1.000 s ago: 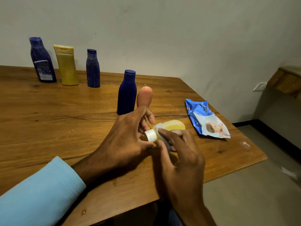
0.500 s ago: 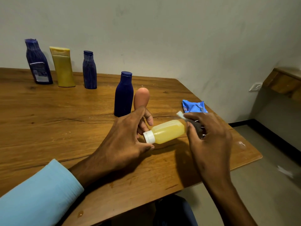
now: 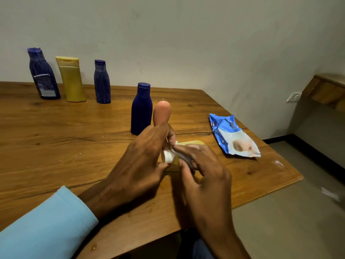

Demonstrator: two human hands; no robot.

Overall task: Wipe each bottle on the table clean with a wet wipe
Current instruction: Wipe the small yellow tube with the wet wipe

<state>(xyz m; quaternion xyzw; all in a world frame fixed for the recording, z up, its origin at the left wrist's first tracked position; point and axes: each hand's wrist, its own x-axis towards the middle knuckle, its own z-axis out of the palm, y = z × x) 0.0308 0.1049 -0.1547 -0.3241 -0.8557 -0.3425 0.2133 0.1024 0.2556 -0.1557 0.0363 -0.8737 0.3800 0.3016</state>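
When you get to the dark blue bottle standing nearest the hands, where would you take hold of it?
Probably round the straight lower body of the dark blue bottle, coming from its open left side: it stands upright, and the peach bottle crowds its right.

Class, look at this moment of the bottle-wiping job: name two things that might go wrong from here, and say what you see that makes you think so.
1. The left hand grips the small yellow bottle near its white cap while the right hand rubs a wipe there; the cap might loosen and leak.
2. The dark blue bottle and the peach bottle stand just behind the hands; a knuckle could tip them.
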